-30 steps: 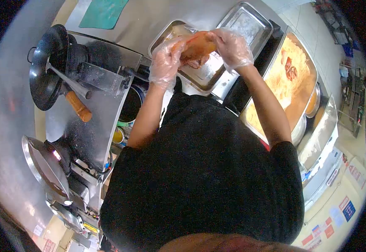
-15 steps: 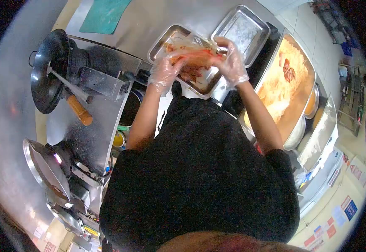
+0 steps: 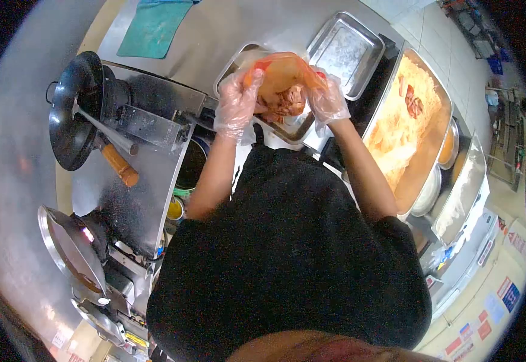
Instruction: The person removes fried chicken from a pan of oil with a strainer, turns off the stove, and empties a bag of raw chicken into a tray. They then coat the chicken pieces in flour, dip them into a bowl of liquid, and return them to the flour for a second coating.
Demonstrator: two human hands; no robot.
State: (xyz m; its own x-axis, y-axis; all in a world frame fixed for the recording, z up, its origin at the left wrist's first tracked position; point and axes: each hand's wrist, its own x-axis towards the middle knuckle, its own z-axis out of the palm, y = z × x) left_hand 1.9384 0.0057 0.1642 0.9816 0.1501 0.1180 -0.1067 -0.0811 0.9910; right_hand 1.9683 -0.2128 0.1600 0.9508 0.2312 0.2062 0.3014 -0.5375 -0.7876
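Observation:
Both my hands wear thin clear plastic gloves. My left hand [image 3: 237,102] and my right hand [image 3: 328,100] grip the two sides of a clear plastic bag [image 3: 281,75] with orange-red pieces of meat [image 3: 287,102] hanging in its lower part. I hold the bag in the air just above a steel tray [image 3: 290,128] that lies on the counter in front of me. My arms reach forward from my black shirt.
An empty steel tray [image 3: 344,51] lies beyond to the right. A large pan of orange shredded food [image 3: 404,120] stands at the right. Left are a black wok with a wooden handle [image 3: 73,114], a second wok [image 3: 70,247], and a green cloth [image 3: 154,24].
The bag was spread low over the tray half a second ago. Now both hands have raised it, and the meat hangs bunched in it.

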